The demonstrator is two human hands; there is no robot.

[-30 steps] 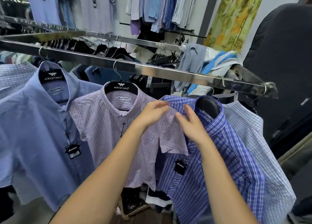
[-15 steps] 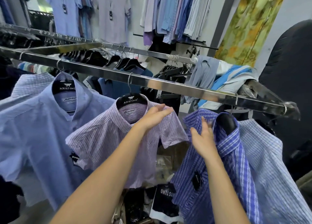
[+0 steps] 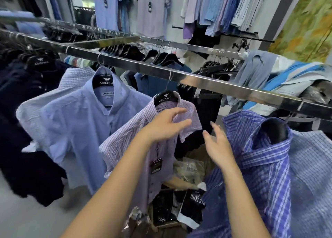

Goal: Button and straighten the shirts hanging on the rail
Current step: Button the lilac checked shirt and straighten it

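A long, flat, mirror-bright steel rail (image 3: 197, 79) slants across the shop, with short-sleeved shirts hanging below it. Under the rail's left stretch hangs a plain light blue cotton shirt (image 3: 80, 130) on a black plastic hanger (image 3: 106, 80) printed ARISTINO. Under the rail's middle, a lilac finely checked shirt (image 3: 125, 142) hangs askew on a second black ARISTINO hanger (image 3: 166, 97), a dark card tag (image 3: 156, 166) dangling down its front. Under the rail's right stretch is a blue-and-white plaid shirt (image 3: 260, 166), its collar standing open round its hanger's black neck, and just beside it, nearer the rail's right end, a pale blue fine-checked shirt (image 3: 312, 166). The left hand (image 3: 165, 126) is released, fingers spread and gently bent in front of the lilac shirt's shoulder; it grasps nothing, and whether its fingertips touch the cloth cannot be told. The right hand (image 3: 218, 148) is likewise released, fingers straight, held below the rail in the gap between the lilac shirt and the plaid shirt, near the plaid shirt's collar edge, grasping nothing. Beneath the rail in that gap lie crumpled clear plastic bags (image 3: 190, 167) and black printed packaging (image 3: 194, 205). Behind the rail, a second steel bar (image 3: 188, 46) carries dark garments, and a yellow-green patterned curtain (image 3: 305, 22) hangs beyond the rail's right end.
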